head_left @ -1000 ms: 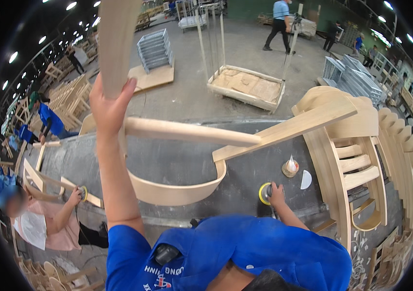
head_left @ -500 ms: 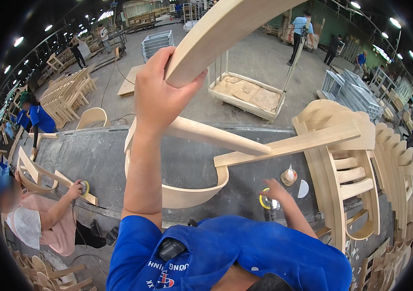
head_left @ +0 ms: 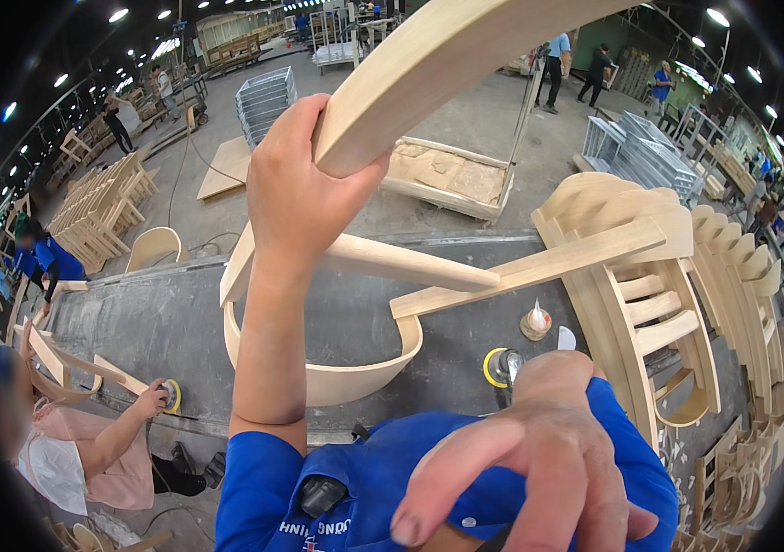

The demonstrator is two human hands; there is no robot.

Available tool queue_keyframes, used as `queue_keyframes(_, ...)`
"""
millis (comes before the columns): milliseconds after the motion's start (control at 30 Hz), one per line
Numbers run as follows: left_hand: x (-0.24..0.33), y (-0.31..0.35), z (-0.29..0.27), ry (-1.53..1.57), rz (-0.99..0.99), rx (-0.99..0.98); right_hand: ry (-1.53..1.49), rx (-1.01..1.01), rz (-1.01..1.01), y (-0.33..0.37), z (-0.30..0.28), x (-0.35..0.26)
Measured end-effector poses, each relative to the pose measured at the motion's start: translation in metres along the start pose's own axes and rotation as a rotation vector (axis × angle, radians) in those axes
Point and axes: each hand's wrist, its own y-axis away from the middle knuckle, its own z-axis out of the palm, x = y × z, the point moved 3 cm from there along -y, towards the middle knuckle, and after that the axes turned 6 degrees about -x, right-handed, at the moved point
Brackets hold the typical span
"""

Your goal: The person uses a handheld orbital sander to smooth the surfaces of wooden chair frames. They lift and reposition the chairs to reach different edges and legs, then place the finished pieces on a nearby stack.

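Observation:
My left hand is raised, wrapped round the end of a pale curved wooden piece that runs up out of view. Below it, a wooden frame with a curved band and a rounded bar rests on the dark worktable; whether the held piece joins it cannot be seen. My right hand hangs close in front of my chest, fingers apart and holding nothing. A sander with a yellow rim lies on the table beyond that hand, near a small pot with a white tip.
Stacked curved wooden chair frames crowd the table's right side. A flat wooden bar reaches toward them. At left, a co-worker's hand holds another sander. A framed cart stands beyond the table.
My right hand has left the sander and risen toward my chest. The left hand keeps its grip on the curved piece. My view has shifted slightly.

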Motion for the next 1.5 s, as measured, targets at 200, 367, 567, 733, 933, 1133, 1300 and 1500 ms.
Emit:
queue_keyframes(200,-0.005,0.000,-0.001,0.070,-0.055,0.003,-0.178,0.376,-0.176,-0.016,0.040,0.020)
queue_keyframes(367,-0.005,-0.002,0.006,0.063,0.007,-0.005,-0.315,0.027,0.220,0.012,0.008,0.029)
queue_keyframes(567,-0.004,-0.001,0.010,0.012,0.060,0.029,1.225,0.370,0.708,0.094,-0.084,0.042)
queue_keyframes(733,0.007,0.004,0.017,0.136,0.117,-0.009,1.325,0.125,1.071,0.152,-0.111,0.111)
queue_keyframes(933,-0.073,0.094,-0.028,0.253,0.025,0.075,1.335,0.328,1.232,0.188,-0.127,0.119)
queue_keyframes(1133,-0.200,0.351,-0.107,0.258,-1.020,0.326,1.276,0.411,1.176,0.188,-0.130,0.094)
queue_keyframes(1300,-0.165,0.511,-0.051,0.548,-1.237,-0.256,1.258,0.353,1.209,0.194,-0.136,0.088)
queue_keyframes(1500,-0.147,0.533,0.026,0.926,-1.494,-0.006,1.209,0.340,1.105,0.187,-0.121,0.092)
